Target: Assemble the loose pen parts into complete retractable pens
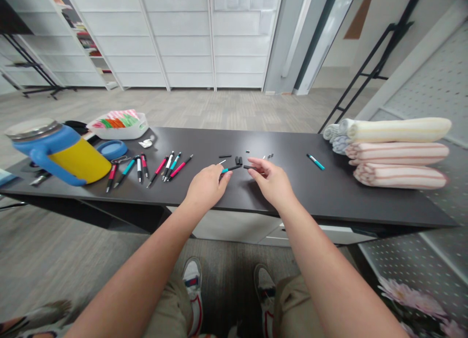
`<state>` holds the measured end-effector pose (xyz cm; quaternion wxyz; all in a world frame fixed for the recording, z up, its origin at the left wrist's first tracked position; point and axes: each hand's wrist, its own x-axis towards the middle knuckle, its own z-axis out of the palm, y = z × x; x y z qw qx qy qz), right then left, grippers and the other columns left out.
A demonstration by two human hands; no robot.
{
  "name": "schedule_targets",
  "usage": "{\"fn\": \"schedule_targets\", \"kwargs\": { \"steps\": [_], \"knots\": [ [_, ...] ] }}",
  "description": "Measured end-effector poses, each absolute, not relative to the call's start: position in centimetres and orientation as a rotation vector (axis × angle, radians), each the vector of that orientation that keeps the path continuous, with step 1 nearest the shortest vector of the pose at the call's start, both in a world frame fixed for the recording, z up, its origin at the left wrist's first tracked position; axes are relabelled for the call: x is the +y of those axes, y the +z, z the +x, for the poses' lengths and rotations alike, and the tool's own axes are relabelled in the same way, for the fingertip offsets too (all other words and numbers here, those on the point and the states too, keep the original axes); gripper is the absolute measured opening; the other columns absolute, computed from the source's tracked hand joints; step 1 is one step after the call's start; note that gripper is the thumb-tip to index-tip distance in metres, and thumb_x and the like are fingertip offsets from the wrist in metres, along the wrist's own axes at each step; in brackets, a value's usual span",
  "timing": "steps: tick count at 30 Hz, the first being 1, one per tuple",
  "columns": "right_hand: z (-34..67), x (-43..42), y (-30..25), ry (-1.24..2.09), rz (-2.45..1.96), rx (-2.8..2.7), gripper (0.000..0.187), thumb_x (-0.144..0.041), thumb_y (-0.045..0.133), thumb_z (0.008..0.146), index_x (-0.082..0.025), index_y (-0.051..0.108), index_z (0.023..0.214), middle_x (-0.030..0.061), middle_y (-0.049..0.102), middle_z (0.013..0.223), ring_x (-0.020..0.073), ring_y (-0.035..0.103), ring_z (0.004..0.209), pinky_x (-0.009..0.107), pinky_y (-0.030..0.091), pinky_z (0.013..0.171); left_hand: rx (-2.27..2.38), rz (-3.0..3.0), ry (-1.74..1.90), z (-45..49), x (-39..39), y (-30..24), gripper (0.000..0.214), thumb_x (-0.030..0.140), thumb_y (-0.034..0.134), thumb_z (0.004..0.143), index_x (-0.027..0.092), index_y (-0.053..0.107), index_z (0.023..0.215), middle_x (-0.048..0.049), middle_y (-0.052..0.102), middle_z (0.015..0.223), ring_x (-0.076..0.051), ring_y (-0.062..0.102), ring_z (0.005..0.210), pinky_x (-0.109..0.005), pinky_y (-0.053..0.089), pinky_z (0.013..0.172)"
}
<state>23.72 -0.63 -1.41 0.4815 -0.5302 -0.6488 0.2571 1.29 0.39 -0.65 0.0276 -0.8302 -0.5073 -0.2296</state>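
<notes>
Two hands: my left hand (206,182) reaches in palm down, thumb and fingers clamped on a turquoise-and-black pen barrel (231,169); my right hand (272,179), just right of that barrel, arches its fingers and pinches a black pen piece (251,168).
Gap: barrel and piece face each other, ends apart.
Edges: the dark desk (300,191) has its near edge on my side of the barrel, beneath my wrists; its far edge runs beyond.
Room: desktop stretches right of the barrel towards one turquoise pen (315,161).
Click pens (157,172): eight, left of the barrel, in two groups of four.
Black sleeves (237,160): two, side by side, just beyond the barrel.
Mug (86,155): one, blue-and-yellow, far left of the barrel.
</notes>
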Motion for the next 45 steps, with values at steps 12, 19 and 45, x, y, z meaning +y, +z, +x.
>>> {"fn": "schedule_targets", "kwargs": {
  "steps": [12, 19, 45],
  "knots": [
    [23.4, -0.8, -1.2, 0.624, -1.313, -1.662, 0.025, -0.036, 0.06, 0.096, -0.025, 0.074, 0.115, 0.0056, 0.076, 0.099, 0.0212, 0.069, 0.087, 0.036, 0.055, 0.08, -1.557, -2.603, -0.682, 1.4, 0.3, -0.4, 0.035, 0.045, 0.044, 0.107, 0.019, 0.063, 0.095, -0.0103, 0.07, 0.093, -0.026, 0.067, 0.088, -0.035, 0.05, 0.076],
    [23.1, -1.2, -0.8, 0.616, -1.303, -1.709, 0.025, -0.036, 0.062, 0.095, -0.024, 0.075, 0.113, 0.0059, 0.076, 0.1, 0.0204, 0.068, 0.082, 0.035, 0.054, 0.076, -1.522, -2.588, -0.636, 1.4, 0.2, -0.4, 0.035, 0.045, 0.043, 0.108, 0.019, 0.063, 0.094, -0.0097, 0.069, 0.092, -0.025, 0.067, 0.088, -0.035, 0.049, 0.076],
    [23.6, -1.5, -2.1, 0.712, -1.422, -1.822, 0.063, -0.072, 0.048, 0.097, -0.023, 0.07, 0.13, 0.0078, 0.076, 0.084, 0.0223, 0.069, 0.073, 0.036, 0.054, 0.074, -1.513, -2.731, -0.376, 2.0, -1.3, 0.5, 0.053, 0.056, 0.031, 0.109, 0.019, 0.068, 0.115, -0.0091, 0.078, 0.1, -0.026, 0.076, 0.092, -0.036, 0.055, 0.079]
  ]
}}
